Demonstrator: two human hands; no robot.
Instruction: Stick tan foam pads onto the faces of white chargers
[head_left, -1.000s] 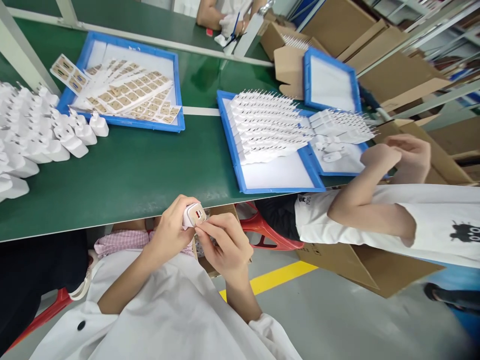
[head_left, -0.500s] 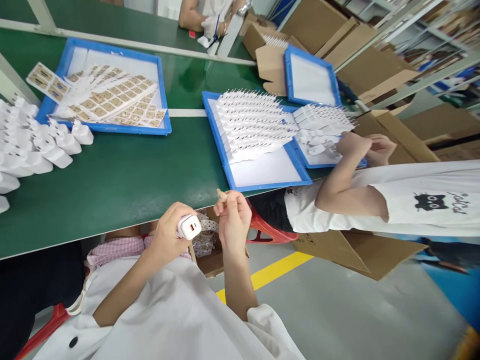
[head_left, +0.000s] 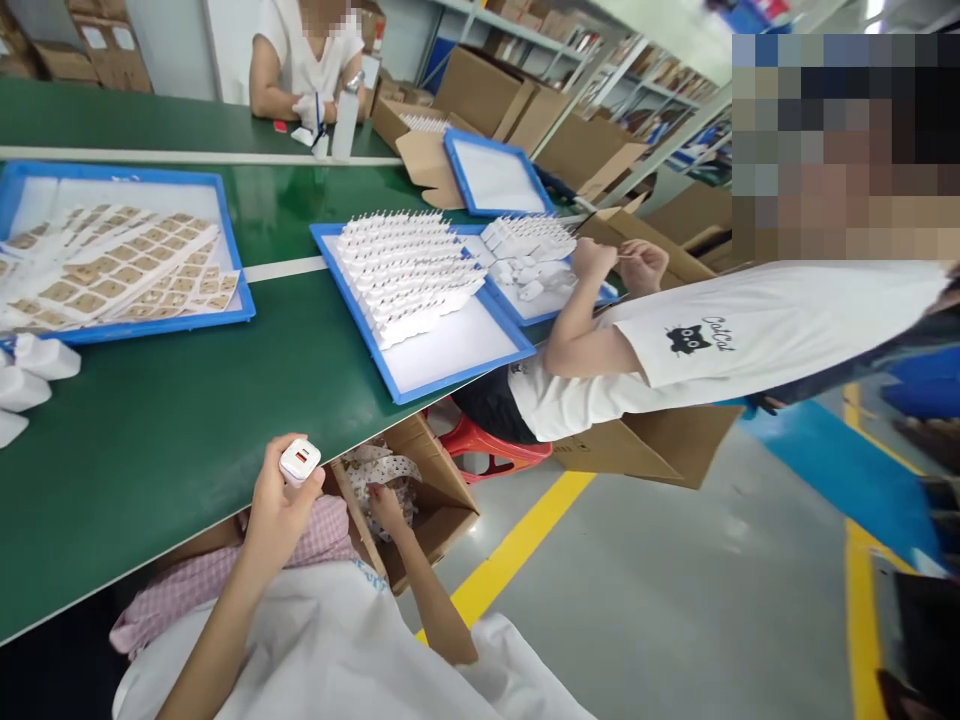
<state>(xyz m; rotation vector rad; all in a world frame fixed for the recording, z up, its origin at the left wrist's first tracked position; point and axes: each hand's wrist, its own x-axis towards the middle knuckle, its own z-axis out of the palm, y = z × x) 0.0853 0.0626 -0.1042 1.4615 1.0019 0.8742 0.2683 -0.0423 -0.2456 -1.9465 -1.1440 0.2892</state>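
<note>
My left hand (head_left: 281,500) is closed around a white USB charger (head_left: 300,461) at the table's front edge. The charger's end face, with an orange port and a smaller slot, is turned upward. Down below the table edge, my right hand (head_left: 386,508) is inside an open cardboard box (head_left: 442,500), among white strips of backing paper (head_left: 390,468) with small spots. Its fingers look curled together; whatever may be between them is too small to make out.
A blue tray (head_left: 247,305) of tan sticker sheets (head_left: 135,265) lies left, beside more white chargers (head_left: 45,357). Another blue tray (head_left: 405,393) holds rows of pronged chargers (head_left: 409,270). A co-worker (head_left: 622,350) sits right near a red stool (head_left: 495,450); another person (head_left: 307,60) works opposite.
My right hand has gone down from the table edge into the cardboard box; the small tan piece it held is out of sight. My left hand keeps the charger. The view has swung right.
</note>
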